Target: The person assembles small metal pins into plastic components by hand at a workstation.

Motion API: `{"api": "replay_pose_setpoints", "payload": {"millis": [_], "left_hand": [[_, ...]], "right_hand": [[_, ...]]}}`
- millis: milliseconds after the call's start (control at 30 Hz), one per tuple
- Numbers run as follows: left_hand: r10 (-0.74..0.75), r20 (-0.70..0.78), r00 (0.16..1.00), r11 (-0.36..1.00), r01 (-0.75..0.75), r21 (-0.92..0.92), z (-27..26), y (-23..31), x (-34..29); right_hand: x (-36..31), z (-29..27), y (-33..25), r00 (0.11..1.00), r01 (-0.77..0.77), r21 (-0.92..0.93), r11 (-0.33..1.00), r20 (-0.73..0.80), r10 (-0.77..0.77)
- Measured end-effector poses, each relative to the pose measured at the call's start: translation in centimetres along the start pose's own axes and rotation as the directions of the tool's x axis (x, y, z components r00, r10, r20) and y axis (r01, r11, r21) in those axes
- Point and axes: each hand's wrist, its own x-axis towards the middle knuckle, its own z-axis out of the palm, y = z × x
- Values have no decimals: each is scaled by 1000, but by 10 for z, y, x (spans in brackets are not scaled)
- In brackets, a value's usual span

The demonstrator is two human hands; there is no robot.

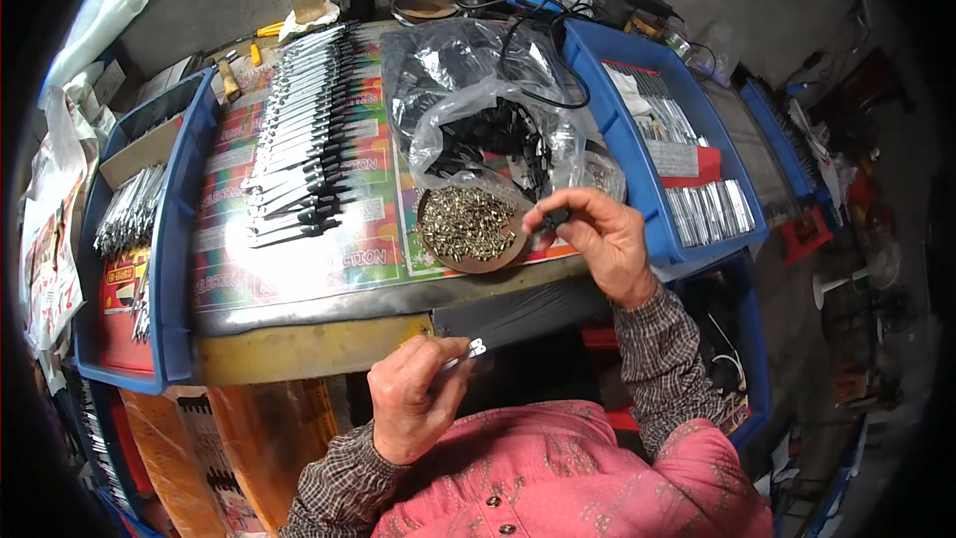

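Observation:
My left hand (410,397) is in front of the table's front edge, its fingers closed on a slim silver metal part (472,350) whose flat end has small holes. Over the table's front edge is my right hand (609,244), thumb and fingers pinching a small black part (552,221). Just left of that hand sits a round shallow dish (482,266) heaped with small brass-coloured metal pieces (466,224). Behind the dish lies an open clear plastic bag (430,144) of black parts (488,132). A long row of silver rods with black ends (299,134) lies to the left.
Blue trays stand on both sides: the left one (177,269) holds bundled silver rods (134,207), the right one (637,174) flat silver strips (709,211). A black cable (543,98) loops over the bag. Yellow-handled tools (256,54) and a glass jar (309,2) stand at the back.

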Motion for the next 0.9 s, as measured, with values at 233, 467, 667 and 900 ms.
{"api": "replay_pose_setpoints", "payload": {"millis": [233,467,667,900], "left_hand": [[-2,44,999,1000,2,6,0,8,-7],[16,68,998,1000,-16,-9,-1,16,-11],[16,100,995,1000,-16,0,-3,20,-15],[10,103,995,1000,-9,-8,-2,20,-19]], "right_hand": [[-47,21,-1,991,-109,248,963,-45,123],[-68,36,-14,982,-189,150,970,21,187],[-72,41,-25,987,67,-314,947,159,-17],[-82,53,-24,995,-38,-241,970,82,59]]}}
